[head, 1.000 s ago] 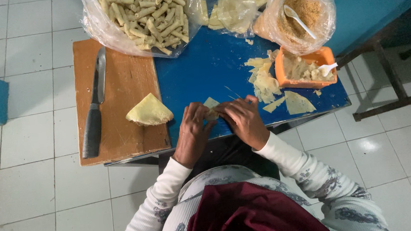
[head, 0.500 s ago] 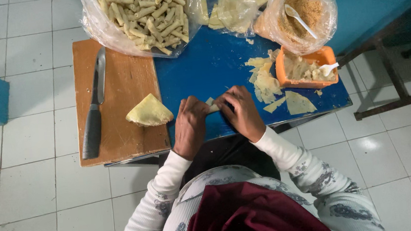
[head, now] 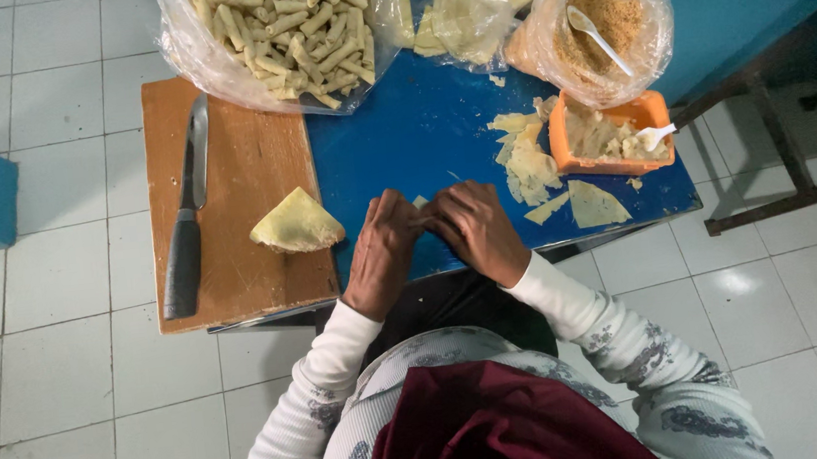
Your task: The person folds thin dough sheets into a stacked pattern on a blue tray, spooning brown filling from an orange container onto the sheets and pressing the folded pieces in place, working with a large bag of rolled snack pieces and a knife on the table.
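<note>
On the far left of the small table lies a knife with a black handle. It rests on a brown wooden board. Near the right edge of that board sits a folded yellow wrapper, shaped like a triangle.

Above the board is a clear bag full of little rolls.

Next comes the blue table top. The person's left hand and right hand are pressed close together at the near edge of it. Their fingertips meet over a small pale wrapper piece. Only a tiny corner of it peeks out. The fingers are curled down tight around it, but I cannot tell just how they pinch it.

To the right is a pile of yellow scraps. Beside it is an orange tub with a white fork in it. A flat wrapper sheet lies just below the tub.

Behind the tub stands a bag of crumbs with a white spoon inside.
</note>
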